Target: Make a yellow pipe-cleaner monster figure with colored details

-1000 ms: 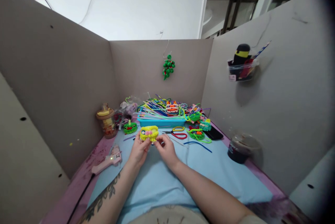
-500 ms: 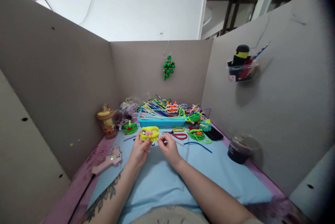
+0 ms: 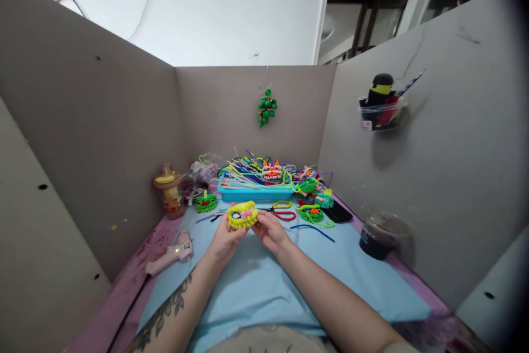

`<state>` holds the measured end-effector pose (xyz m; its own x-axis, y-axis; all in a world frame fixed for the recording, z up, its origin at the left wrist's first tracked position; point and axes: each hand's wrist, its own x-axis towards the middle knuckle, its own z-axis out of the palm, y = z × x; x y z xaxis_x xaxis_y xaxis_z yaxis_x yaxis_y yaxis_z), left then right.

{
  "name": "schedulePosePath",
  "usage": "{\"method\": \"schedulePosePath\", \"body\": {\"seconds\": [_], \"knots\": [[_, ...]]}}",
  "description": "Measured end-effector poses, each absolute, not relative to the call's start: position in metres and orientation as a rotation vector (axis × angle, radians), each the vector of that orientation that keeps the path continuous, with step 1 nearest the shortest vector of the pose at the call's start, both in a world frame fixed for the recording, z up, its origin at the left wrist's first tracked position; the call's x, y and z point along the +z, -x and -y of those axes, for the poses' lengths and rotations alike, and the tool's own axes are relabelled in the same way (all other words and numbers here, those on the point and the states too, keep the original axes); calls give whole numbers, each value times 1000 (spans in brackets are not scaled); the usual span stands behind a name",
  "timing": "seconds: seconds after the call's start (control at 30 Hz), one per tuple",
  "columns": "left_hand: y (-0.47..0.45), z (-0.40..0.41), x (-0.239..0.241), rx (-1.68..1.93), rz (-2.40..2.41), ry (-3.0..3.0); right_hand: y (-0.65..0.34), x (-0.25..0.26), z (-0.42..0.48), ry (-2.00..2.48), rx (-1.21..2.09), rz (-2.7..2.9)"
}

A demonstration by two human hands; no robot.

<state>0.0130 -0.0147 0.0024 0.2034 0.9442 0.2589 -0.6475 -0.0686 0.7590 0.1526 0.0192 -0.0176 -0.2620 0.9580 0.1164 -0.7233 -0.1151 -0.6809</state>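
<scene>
Between my two hands is a yellow fuzzy pipe-cleaner piece (image 3: 236, 223), ring-like, with a pink part and a blue-edged eye on its front. My left hand (image 3: 225, 240) grips its left and lower side, fingers closed around it. On the right edge, the fingertips of my right hand (image 3: 270, 232) pinch the same piece. It is held above the blue cloth, in front of the tray. Just behind my right hand lie scissors (image 3: 284, 215) with one red and one yellow handle loop.
A blue tray (image 3: 256, 195) heaped with pipe cleaners stands at the back. Green fuzzy pieces (image 3: 205, 202) lie beside it. A pink glue gun (image 3: 169, 258) rests left, near a lidded cup (image 3: 170, 199). Right are a black phone (image 3: 338, 212) and a round tub (image 3: 377, 238).
The yellow piece has shifted slightly right and turned, showing its eye more fully. My right hand has come from beside it to hold its right edge.
</scene>
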Motion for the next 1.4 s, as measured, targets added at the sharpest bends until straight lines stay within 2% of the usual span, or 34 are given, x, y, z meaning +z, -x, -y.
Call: {"method": "schedulePosePath", "body": {"seconds": [0.87,1.4], "knots": [[-5,11,5,1423,-460,-749,-149,-24,-20,450,1623,754],[-6,6,-2,1418,-479,-876,-154,-19,-15,394,1629,764]]}}
